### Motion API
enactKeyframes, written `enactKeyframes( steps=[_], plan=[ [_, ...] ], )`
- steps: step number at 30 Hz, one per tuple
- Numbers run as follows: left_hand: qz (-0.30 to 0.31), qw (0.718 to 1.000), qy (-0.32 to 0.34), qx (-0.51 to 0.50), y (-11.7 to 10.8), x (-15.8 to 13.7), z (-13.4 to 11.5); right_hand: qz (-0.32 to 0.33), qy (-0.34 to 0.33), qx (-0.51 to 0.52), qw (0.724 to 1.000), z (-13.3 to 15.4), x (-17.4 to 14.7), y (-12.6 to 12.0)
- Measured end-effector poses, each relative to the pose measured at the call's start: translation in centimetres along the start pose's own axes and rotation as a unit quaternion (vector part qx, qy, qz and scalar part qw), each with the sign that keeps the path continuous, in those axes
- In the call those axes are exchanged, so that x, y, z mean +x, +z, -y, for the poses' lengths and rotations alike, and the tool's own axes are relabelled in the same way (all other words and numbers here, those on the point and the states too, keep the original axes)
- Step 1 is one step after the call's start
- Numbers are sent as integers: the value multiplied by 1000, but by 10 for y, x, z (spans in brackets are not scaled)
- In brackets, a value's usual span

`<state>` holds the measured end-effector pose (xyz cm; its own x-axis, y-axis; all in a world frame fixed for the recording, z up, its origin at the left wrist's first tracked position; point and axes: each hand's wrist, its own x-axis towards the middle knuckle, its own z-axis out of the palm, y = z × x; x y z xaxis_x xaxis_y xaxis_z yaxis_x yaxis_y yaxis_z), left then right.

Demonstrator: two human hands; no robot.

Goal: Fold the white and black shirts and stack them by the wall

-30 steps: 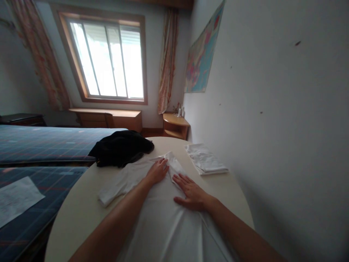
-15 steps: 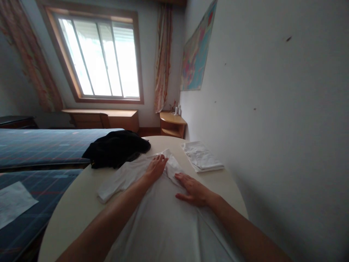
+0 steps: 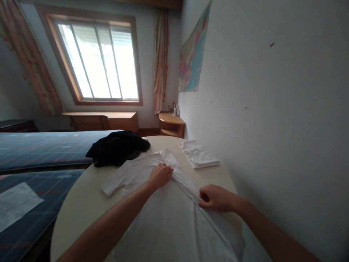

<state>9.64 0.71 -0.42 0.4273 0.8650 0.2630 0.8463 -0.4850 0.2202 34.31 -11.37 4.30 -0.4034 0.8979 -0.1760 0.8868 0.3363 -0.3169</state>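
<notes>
A white T-shirt [image 3: 163, 218] lies spread on the round table, its collar toward the far side and one short sleeve [image 3: 114, 182] out to the left. Just below the collar, my left hand [image 3: 161, 174] is closed on the shirt's cloth with curled fingers. At the shirt's right side, my right hand [image 3: 215, 197] pinches the edge, thumb and fingers together. A folded strip of cloth runs between the two hands. The right sleeve cannot be made out.
The pale round table [image 3: 73, 214] stands against the white wall on my right. A folded white garment [image 3: 199, 154] lies at its far right, and a black garment [image 3: 118, 147] is heaped at its far left. Beds with blue plaid covers [image 3: 62, 149] flank it on the left.
My right hand has moved right and nearer, closing on the shirt's edge. My left hand has shifted slightly nearer and curled its fingers. The shirt's right side is now drawn into a straighter fold.
</notes>
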Motion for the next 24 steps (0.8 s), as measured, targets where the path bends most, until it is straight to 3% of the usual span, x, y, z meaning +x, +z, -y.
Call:
enactKeyframes(
  steps=[4,10,12,16,18,20,22,24],
  plan=[
    [1,1000,-12,-1,0,1,0,15,6,13,1000,14,-15,-8],
    [-8,1000,-26,0,0,-2,2,44,-4,123,991,48,-33,-17],
    [-13,1000,-28,2,0,-6,1,110,7,185,977,56,-35,-13],
    [-23,999,-30,2,1,-14,0,312,34,309,898,61,-30,-1],
    [-25,999,-34,2,3,-16,-1,368,16,311,876,59,-24,2],
    [-28,999,-35,-2,6,-18,1,321,-6,278,905,57,-16,5],
    [-34,999,-35,-16,10,-17,3,182,-23,204,962,56,-8,8],
    [-44,997,-35,-43,14,-15,7,29,-37,119,992,57,1,13]
  ],
)
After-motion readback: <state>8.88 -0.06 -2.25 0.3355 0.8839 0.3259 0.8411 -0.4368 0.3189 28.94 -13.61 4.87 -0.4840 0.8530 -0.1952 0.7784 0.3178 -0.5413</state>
